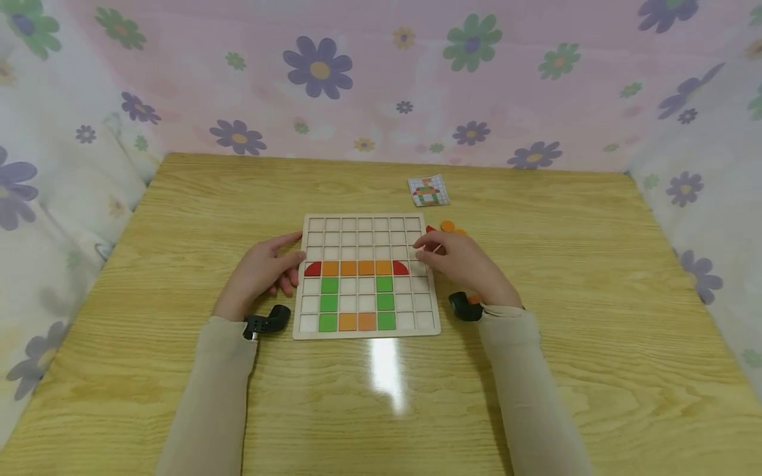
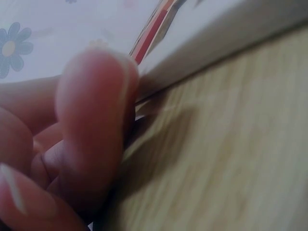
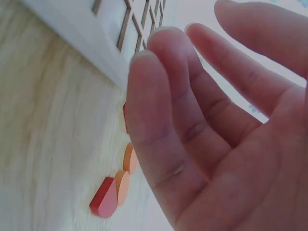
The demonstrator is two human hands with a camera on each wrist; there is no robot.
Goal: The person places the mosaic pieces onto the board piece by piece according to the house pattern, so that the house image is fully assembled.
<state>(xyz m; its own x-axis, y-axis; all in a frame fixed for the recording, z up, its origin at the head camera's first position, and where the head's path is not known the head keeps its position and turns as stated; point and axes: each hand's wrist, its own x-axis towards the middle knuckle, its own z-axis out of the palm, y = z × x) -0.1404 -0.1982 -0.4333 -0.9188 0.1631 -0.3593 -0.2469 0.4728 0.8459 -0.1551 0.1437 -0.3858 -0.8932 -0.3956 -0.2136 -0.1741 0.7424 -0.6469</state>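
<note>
A wooden grid board (image 1: 367,335) lies on the table, holding a row of orange squares (image 1: 348,268) between a left red quarter-round piece (image 1: 312,270) and a right one (image 1: 401,268). Below that row stand two columns of green squares (image 1: 329,303), with two orange squares between their lowest tiles. My left hand (image 1: 259,272) rests at the board's left edge, its thumb and index finger against the rim. Over the board's right side hovers my right hand (image 1: 463,261), fingers loosely bent; the right wrist view shows nothing between them.
Beside the board's right edge, partly behind my right hand, lie orange discs (image 3: 123,186) and a red piece (image 3: 104,198). A small printed card (image 1: 428,190) with a coloured grid picture lies behind the board. Flowered cloth (image 1: 369,79) hangs along the table's back and sides.
</note>
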